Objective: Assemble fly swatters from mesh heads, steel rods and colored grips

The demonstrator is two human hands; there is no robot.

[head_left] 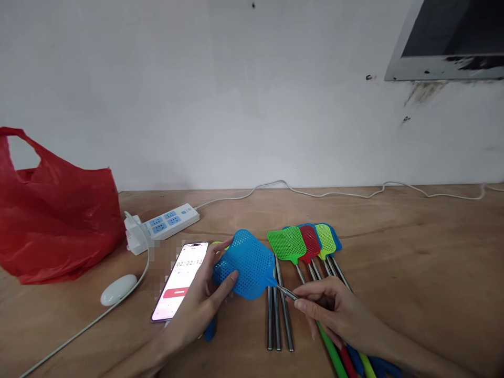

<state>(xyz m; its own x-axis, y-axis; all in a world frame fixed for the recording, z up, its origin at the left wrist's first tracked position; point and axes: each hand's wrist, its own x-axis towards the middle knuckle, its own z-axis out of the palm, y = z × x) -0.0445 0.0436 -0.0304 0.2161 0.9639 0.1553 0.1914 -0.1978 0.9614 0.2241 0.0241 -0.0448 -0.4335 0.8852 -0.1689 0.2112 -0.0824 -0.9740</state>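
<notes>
A blue fly swatter (248,265) is held between my two hands above the table. My left hand (205,294) pinches the left side of its perforated head, thumb on top. My right hand (331,304) grips the metal rod just below the blue neck. Under the swatter lie several bare metal rods (279,320), side by side. To the right is a fanned group of fly swatters with green (287,244), red (310,241), yellow-green (325,239) and blue heads; my right hand covers part of their handles. Yellow and blue pieces (210,331) show partly behind my left hand.
A lit phone (183,278) with a timer lies left of my left hand. Farther left are a white power strip (169,223), a white oval device (118,289) with a cable, and a red plastic bag (59,220). A thin white cord (334,194) runs along the wall.
</notes>
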